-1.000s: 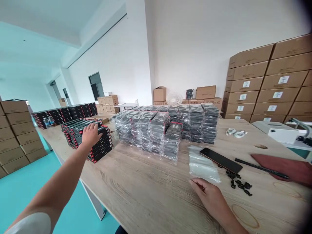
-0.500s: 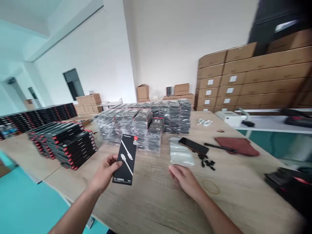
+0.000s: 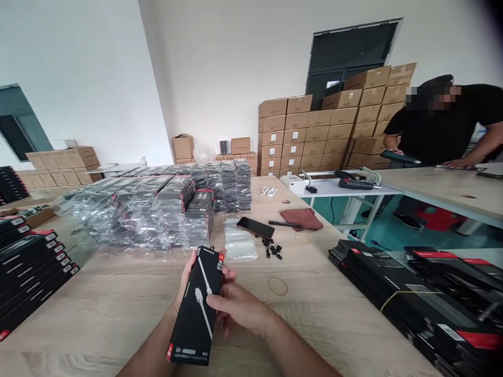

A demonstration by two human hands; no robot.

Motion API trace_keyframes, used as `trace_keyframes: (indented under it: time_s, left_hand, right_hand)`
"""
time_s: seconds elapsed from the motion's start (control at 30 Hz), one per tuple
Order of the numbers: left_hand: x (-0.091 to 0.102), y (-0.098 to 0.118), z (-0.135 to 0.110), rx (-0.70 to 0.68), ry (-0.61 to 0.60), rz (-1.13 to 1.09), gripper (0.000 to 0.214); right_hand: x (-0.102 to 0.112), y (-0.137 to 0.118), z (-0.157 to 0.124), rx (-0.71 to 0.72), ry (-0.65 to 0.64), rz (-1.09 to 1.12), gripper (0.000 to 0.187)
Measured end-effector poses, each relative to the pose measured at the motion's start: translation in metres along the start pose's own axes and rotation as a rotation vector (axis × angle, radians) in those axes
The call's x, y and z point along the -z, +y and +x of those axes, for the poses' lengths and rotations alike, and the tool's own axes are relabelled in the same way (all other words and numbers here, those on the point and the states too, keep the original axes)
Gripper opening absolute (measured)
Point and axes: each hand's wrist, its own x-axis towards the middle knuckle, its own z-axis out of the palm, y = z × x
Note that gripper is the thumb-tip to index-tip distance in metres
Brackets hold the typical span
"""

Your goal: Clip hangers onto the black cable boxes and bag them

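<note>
You have a black cable box (image 3: 193, 309) in both hands, low at the centre of the frame, held upright and slightly tilted with its front toward you. That grip keeps the white cable shown on the front in your view. Your left hand (image 3: 187, 280) is curled behind the box, with its fingers coming around the left edge near the top. Your right hand (image 3: 236, 306) is closed across the right edge, fingers over the front, thumb hidden.

Just beyond your hands, a rubber band (image 3: 277, 286) lies on the wooden table (image 3: 118, 303). Farther up are small black parts (image 3: 272, 251), a clear plastic bag (image 3: 239, 242) and a phone (image 3: 255, 228) touching the bag's upper end. Plastic-wrapped stacks of black boxes (image 3: 165, 209) fill the upper centre, and loose stacks of boxes (image 3: 412, 309) sit at lower right, kept close to your work area. Cardboard cartons (image 3: 306, 133) rise behind them, and a co-worker (image 3: 444, 125) leans on another table at upper right.
</note>
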Motion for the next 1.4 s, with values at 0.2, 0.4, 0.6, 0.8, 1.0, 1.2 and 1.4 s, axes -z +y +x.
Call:
trace_keyframes:
  time_s: [0.2, 0.4, 0.6, 0.8, 1.0, 1.2, 1.4]
  left_hand:
    - [0.022, -0.006, 0.008, 0.093, 0.269, 0.153, 0.057]
    - [0.024, -0.009, 0.014, 0.04, 0.327, 0.343, 0.035]
    - [0.034, -0.012, 0.017, -0.016, 0.265, 0.576, 0.036]
    - [0.043, -0.012, 0.022, -0.114, 0.238, 0.723, 0.027]
    - [0.048, -0.016, 0.02, -0.199, 0.223, 0.615, 0.047]
    - [0.042, -0.009, 0.017, -0.298, 0.226, 0.741, 0.01]
    - [0.03, 0.002, 0.011, -0.264, 0.288, 0.78, 0.03]
  right_hand:
    - [0.065, -0.012, -0.01, 0.19, 0.608, -0.272, 0.039]
    - [0.121, -0.016, 0.026, 0.255, 0.95, -0.711, 0.024]
    - [0.145, -0.017, 0.068, -0.065, 0.697, -1.086, 0.014]
    - [0.161, -0.023, 0.074, -0.003, 0.701, -1.022, 0.025]
    - [0.159, -0.063, 0.069, 0.204, 0.935, -0.908, 0.039]
    - [0.133, -0.101, 0.049, 0.345, 0.979, -0.96, 0.034]
    - [0.078, -0.055, 0.018, 0.419, 0.805, -1.235, 0.028]
